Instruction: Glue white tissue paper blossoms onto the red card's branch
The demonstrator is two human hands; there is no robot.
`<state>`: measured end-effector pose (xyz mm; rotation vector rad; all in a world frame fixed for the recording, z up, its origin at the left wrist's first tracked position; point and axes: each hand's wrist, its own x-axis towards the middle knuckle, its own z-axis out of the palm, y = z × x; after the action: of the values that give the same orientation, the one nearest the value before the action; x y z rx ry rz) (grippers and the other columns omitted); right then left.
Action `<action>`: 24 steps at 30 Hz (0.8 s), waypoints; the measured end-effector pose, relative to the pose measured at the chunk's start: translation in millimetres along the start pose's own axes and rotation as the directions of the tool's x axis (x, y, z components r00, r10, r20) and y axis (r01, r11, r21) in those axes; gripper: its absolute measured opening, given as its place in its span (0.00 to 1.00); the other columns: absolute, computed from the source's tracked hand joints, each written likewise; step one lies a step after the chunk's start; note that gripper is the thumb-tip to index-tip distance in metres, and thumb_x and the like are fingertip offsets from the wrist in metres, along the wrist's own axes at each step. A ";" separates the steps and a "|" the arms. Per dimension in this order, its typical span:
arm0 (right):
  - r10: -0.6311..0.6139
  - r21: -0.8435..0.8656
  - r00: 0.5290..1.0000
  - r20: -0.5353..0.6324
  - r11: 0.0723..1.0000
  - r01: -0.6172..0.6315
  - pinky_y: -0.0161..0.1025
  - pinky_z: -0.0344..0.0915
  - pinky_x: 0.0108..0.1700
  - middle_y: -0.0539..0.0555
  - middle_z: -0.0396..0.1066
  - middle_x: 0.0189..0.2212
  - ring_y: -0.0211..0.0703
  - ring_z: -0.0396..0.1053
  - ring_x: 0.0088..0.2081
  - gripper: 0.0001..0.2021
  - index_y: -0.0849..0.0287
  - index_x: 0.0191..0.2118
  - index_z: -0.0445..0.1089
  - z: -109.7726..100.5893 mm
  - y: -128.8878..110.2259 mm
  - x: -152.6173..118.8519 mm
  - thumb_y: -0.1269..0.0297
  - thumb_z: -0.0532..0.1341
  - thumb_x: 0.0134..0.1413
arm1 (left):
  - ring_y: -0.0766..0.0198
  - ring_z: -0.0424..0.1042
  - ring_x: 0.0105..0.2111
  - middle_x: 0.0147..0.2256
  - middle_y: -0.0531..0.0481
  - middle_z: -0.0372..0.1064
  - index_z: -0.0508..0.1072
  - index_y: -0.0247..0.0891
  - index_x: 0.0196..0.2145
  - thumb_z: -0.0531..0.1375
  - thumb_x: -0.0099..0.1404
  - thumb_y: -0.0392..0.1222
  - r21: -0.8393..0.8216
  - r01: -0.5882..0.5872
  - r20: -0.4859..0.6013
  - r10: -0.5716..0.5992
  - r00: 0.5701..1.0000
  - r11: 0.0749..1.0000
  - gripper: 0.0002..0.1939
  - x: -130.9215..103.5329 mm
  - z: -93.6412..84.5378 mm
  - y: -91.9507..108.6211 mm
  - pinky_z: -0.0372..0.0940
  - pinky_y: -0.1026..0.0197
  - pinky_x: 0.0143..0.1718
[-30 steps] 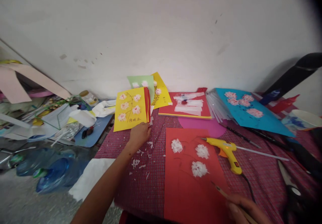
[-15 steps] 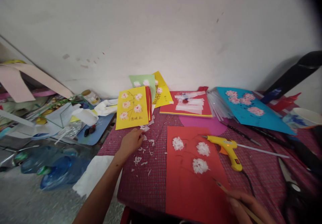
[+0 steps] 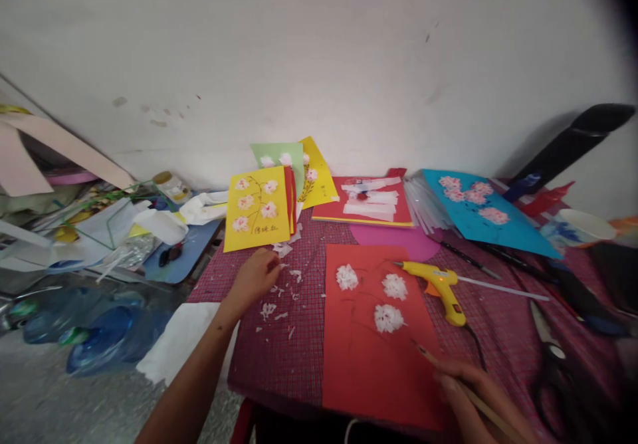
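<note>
My right hand [image 3: 471,391] is closed round a thin wooden paintbrush [image 3: 478,401], its dark tip just over the red paper sheet [image 3: 369,377]. On that sheet are three white crumpled-paper flowers [image 3: 389,318] and faint dark curved lines. My left hand [image 3: 256,274] rests on the table with its fingers curled in, beside white paper scraps [image 3: 268,310] and below a yellow flower card [image 3: 256,211]. Whatever those fingers may hold is hidden. A yellow glue gun [image 3: 438,284] lies across the sheet's upper right edge, a glue stick poking out of its back.
Paper strips [image 3: 373,206] lie on red card at the back. A blue flower card [image 3: 478,221], black-handled scissors [image 3: 551,357] and a patterned bowl [image 3: 581,228] are on the right. Large blue water bottles [image 3: 107,337] lie on the floor at left.
The view has shifted slightly, so everything sits a little further left and higher. Both hands keep much the same pose, the paintbrush still in my right hand.
</note>
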<state>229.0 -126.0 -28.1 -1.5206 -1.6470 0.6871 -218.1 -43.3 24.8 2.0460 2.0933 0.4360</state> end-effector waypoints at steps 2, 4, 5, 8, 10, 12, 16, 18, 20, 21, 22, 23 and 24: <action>-0.082 0.019 0.997 -0.011 0.996 0.082 0.33 0.78 0.36 0.52 0.82 0.34 0.46 0.81 0.33 0.10 0.52 0.39 0.79 3.9 -8.2 -1.0 0.56 0.62 0.60 | 0.59 0.70 0.33 0.32 0.49 0.71 0.72 0.39 0.31 0.58 0.65 0.42 -0.162 0.003 -0.076 -0.016 0.997 0.987 0.07 -9.3 -2.2 11.9 0.64 0.59 0.36; -0.200 0.031 0.978 0.064 0.980 0.198 0.36 0.78 0.39 0.53 0.81 0.37 0.47 0.81 0.37 0.08 0.52 0.41 0.78 6.4 -15.3 -0.2 0.61 0.60 0.63 | 0.60 0.71 0.32 0.32 0.50 0.72 0.73 0.40 0.31 0.59 0.65 0.46 -0.337 0.017 -0.059 -0.039 0.998 0.941 0.08 -21.8 -1.7 28.9 0.64 0.59 0.35; -0.266 0.035 0.959 0.097 0.964 0.264 0.37 0.78 0.41 0.53 0.81 0.37 0.47 0.81 0.38 0.08 0.52 0.42 0.77 7.0 -18.4 0.2 0.63 0.60 0.64 | 0.60 0.72 0.34 0.34 0.50 0.74 0.73 0.40 0.31 0.60 0.64 0.46 -0.419 0.033 -0.028 -0.050 0.998 0.907 0.08 -29.0 0.1 39.0 0.65 0.59 0.37; -0.415 0.017 0.896 0.161 0.908 0.418 0.40 0.78 0.44 0.56 0.80 0.41 0.47 0.80 0.42 0.13 0.52 0.49 0.75 8.7 -27.8 -0.7 0.70 0.58 0.64 | 0.59 0.74 0.38 0.36 0.49 0.76 0.72 0.41 0.30 0.61 0.64 0.48 -0.659 0.100 0.064 -0.077 0.995 0.746 0.09 -51.0 11.9 72.7 0.68 0.58 0.41; -0.480 -0.017 0.854 0.202 0.870 0.493 0.42 0.78 0.44 0.58 0.79 0.44 0.48 0.79 0.43 0.17 0.54 0.54 0.72 12.9 -35.3 -2.3 0.73 0.57 0.63 | 0.61 0.73 0.34 0.33 0.50 0.75 0.71 0.41 0.29 0.62 0.63 0.48 -0.739 0.149 0.152 -0.053 0.987 0.656 0.10 -62.2 23.5 93.8 0.69 0.59 0.38; -0.533 -0.037 0.805 0.259 0.828 0.560 0.43 0.77 0.44 0.60 0.78 0.45 0.48 0.78 0.44 0.19 0.55 0.57 0.70 21.7 -44.2 -2.3 0.75 0.56 0.63 | 0.62 0.73 0.33 0.32 0.50 0.75 0.71 0.41 0.29 0.62 0.63 0.48 -0.786 0.173 0.199 -0.023 0.980 0.594 0.09 -68.6 34.4 110.0 0.69 0.59 0.38; -0.527 -0.133 0.735 0.427 0.767 0.627 0.49 0.76 0.47 0.63 0.76 0.47 0.53 0.75 0.45 0.21 0.60 0.59 0.68 47.1 -62.4 4.5 0.76 0.56 0.61 | 0.64 0.70 0.30 0.29 0.52 0.71 0.71 0.41 0.28 0.62 0.61 0.47 -0.828 0.205 0.225 -0.025 0.974 0.522 0.09 -70.1 46.3 125.0 0.67 0.61 0.35; -0.484 -0.191 0.712 0.508 0.743 0.641 0.53 0.74 0.50 0.64 0.75 0.50 0.56 0.74 0.48 0.26 0.61 0.62 0.66 55.2 -67.3 7.5 0.78 0.56 0.57 | 0.64 0.68 0.29 0.28 0.53 0.70 0.71 0.40 0.28 0.62 0.61 0.46 -0.836 0.206 0.226 -0.023 0.974 0.508 0.08 -68.2 48.1 127.4 0.66 0.62 0.34; -0.458 -0.212 0.714 0.530 0.743 0.635 0.54 0.74 0.51 0.64 0.74 0.52 0.56 0.73 0.50 0.29 0.59 0.64 0.65 55.0 -66.6 7.9 0.79 0.56 0.55 | 0.65 0.68 0.29 0.28 0.53 0.69 0.71 0.40 0.29 0.62 0.61 0.45 -0.846 0.202 0.224 -0.016 0.974 0.493 0.08 -66.2 49.9 129.2 0.66 0.62 0.34; -0.449 -0.215 0.732 0.513 0.758 0.616 0.54 0.74 0.51 0.63 0.74 0.52 0.55 0.73 0.49 0.29 0.58 0.63 0.65 51.7 -64.0 7.5 0.78 0.55 0.56 | 0.65 0.67 0.29 0.28 0.53 0.69 0.71 0.39 0.29 0.62 0.61 0.45 -0.851 0.201 0.223 -0.013 0.975 0.484 0.08 -65.3 51.3 130.3 0.65 0.63 0.34; -0.436 -0.221 0.763 0.478 0.781 0.584 0.53 0.74 0.50 0.63 0.74 0.51 0.54 0.73 0.49 0.26 0.57 0.62 0.66 46.6 -60.1 7.3 0.77 0.55 0.58 | 0.65 0.67 0.29 0.28 0.53 0.69 0.71 0.39 0.30 0.62 0.61 0.45 -0.856 0.201 0.223 -0.011 0.975 0.477 0.08 -64.6 53.0 131.7 0.65 0.63 0.34; -0.418 -0.229 0.800 0.430 0.807 0.544 0.52 0.75 0.49 0.63 0.74 0.50 0.53 0.74 0.48 0.23 0.57 0.60 0.67 40.4 -55.5 7.5 0.76 0.54 0.60 | 0.66 0.67 0.29 0.28 0.53 0.69 0.71 0.39 0.30 0.62 0.61 0.45 -0.858 0.202 0.225 -0.009 0.974 0.472 0.08 -64.0 55.1 133.3 0.65 0.63 0.33; -0.394 -0.241 0.838 0.378 0.832 0.500 0.50 0.75 0.49 0.62 0.74 0.49 0.52 0.74 0.47 0.20 0.57 0.58 0.68 33.5 -50.3 8.6 0.75 0.54 0.63 | 0.66 0.67 0.29 0.29 0.53 0.69 0.71 0.39 0.31 0.62 0.62 0.46 -0.859 0.202 0.226 -0.005 0.974 0.470 0.08 -63.7 57.5 135.1 0.64 0.63 0.34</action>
<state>173.1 -120.8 -4.1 -1.1929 -2.3672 0.4112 -69.5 -101.0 10.8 1.2331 1.3465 0.9970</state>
